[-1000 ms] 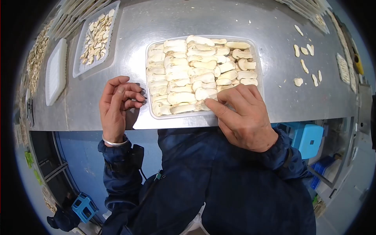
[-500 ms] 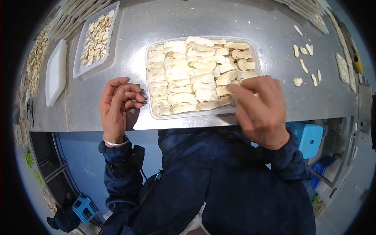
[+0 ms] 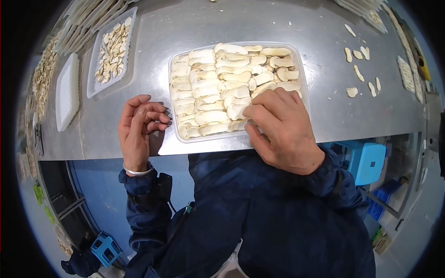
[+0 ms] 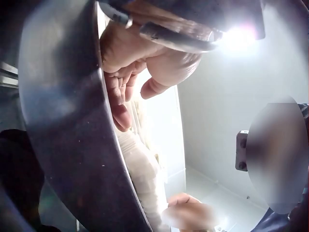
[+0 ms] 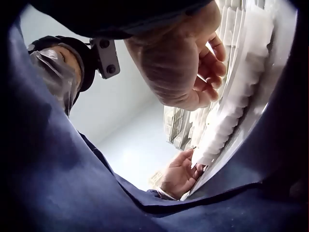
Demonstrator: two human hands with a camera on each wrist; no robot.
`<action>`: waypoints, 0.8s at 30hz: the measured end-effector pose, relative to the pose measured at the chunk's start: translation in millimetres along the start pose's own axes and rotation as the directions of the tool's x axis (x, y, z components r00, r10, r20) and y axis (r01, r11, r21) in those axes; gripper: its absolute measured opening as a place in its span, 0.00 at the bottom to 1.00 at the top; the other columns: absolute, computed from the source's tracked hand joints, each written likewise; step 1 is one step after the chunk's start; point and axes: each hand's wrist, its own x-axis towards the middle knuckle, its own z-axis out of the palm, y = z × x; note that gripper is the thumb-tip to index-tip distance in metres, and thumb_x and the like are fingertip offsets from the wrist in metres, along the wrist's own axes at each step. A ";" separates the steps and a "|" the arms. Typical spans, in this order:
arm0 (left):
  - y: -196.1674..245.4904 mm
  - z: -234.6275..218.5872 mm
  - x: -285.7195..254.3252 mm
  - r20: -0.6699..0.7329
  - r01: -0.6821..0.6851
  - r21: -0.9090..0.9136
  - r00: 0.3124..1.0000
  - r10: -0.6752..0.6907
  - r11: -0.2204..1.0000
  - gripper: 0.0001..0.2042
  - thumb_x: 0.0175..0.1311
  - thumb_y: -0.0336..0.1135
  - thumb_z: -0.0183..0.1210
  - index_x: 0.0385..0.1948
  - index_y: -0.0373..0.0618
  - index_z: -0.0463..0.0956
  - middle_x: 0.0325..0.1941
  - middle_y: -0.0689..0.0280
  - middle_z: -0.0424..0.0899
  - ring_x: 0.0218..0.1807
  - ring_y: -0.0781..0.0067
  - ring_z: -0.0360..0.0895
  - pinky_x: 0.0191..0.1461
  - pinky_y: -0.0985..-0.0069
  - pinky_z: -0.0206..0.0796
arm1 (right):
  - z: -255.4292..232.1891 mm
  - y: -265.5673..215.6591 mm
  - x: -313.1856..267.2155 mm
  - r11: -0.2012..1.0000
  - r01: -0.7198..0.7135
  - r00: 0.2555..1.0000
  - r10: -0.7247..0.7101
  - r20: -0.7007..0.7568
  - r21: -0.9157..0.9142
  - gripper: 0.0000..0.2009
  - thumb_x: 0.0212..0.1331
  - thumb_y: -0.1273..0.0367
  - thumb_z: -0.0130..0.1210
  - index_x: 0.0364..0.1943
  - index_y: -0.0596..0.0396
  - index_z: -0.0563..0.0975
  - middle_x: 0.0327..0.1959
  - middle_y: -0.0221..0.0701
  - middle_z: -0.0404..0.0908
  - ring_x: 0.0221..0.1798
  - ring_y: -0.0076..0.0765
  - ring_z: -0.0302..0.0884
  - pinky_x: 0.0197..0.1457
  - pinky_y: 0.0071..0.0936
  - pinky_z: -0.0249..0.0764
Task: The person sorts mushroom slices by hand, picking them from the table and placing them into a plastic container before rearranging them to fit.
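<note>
A clear plastic tray [image 3: 303, 88] lies on the metal table, filled with overlapping rows of pale mushroom slices [image 3: 208, 98]. My right hand [image 3: 285, 132] is over the tray's front right corner, with its bent fingertips right at the front slices and hiding those beneath. In the right wrist view its fingers [image 5: 211, 67] are loosely bent beside the tray wall, with no slice showing between them. My left hand [image 3: 138, 132], a bangle at its wrist, rests by the tray's left side. Its fingers hang loosely curled and hold nothing.
At the back left stands a second tray [image 3: 131, 51] of smaller mushroom pieces, next to a white upturned tray [image 3: 68, 92]. Several loose slices [image 3: 357, 72] lie on the table [image 3: 185, 23] at the right. Stacked trays [image 3: 90, 23] fill the far left corner.
My right hand lifted off the front slices and drew back to the right, then came left again over the tray's front right corner. My left hand has stayed beside the tray.
</note>
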 end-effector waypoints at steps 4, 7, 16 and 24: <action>-1.4 -2.0 0.0 0.010 0.009 0.014 1.000 -0.009 1.000 0.13 0.73 0.32 0.43 0.53 0.35 0.65 0.40 0.53 0.79 0.36 0.72 0.80 0.35 0.83 0.75 | 1.7 0.5 1.1 1.000 0.010 0.999 -0.010 0.038 -0.005 0.11 0.42 0.76 0.60 0.31 0.56 0.71 0.33 0.33 0.67 0.38 0.38 0.67 0.42 0.34 0.62; -1.0 -1.4 -0.1 0.011 0.003 0.024 1.000 -0.003 1.000 0.13 0.73 0.32 0.42 0.53 0.35 0.65 0.41 0.53 0.79 0.36 0.72 0.80 0.35 0.83 0.75 | 3.2 1.5 1.0 1.000 0.014 0.999 -0.014 0.043 -0.008 0.11 0.42 0.77 0.60 0.31 0.56 0.71 0.33 0.33 0.66 0.37 0.38 0.66 0.42 0.34 0.61; -0.2 -0.1 -1.2 -0.019 0.007 -0.008 1.000 -0.007 1.000 0.13 0.72 0.32 0.46 0.52 0.36 0.66 0.40 0.54 0.80 0.35 0.71 0.81 0.35 0.82 0.75 | 2.8 2.8 1.2 0.999 0.044 0.998 -0.044 0.049 0.011 0.09 0.42 0.77 0.56 0.30 0.57 0.70 0.32 0.36 0.66 0.36 0.41 0.66 0.41 0.35 0.62; -5.2 -2.9 -1.1 -0.034 -0.007 0.045 0.999 0.008 0.999 0.15 0.72 0.37 0.48 0.53 0.38 0.65 0.39 0.57 0.80 0.33 0.76 0.77 0.33 0.85 0.70 | -25.1 7.8 -5.8 0.996 0.086 0.984 -0.088 -0.152 -0.023 0.09 0.39 0.76 0.56 0.28 0.57 0.70 0.31 0.37 0.69 0.35 0.42 0.68 0.39 0.36 0.62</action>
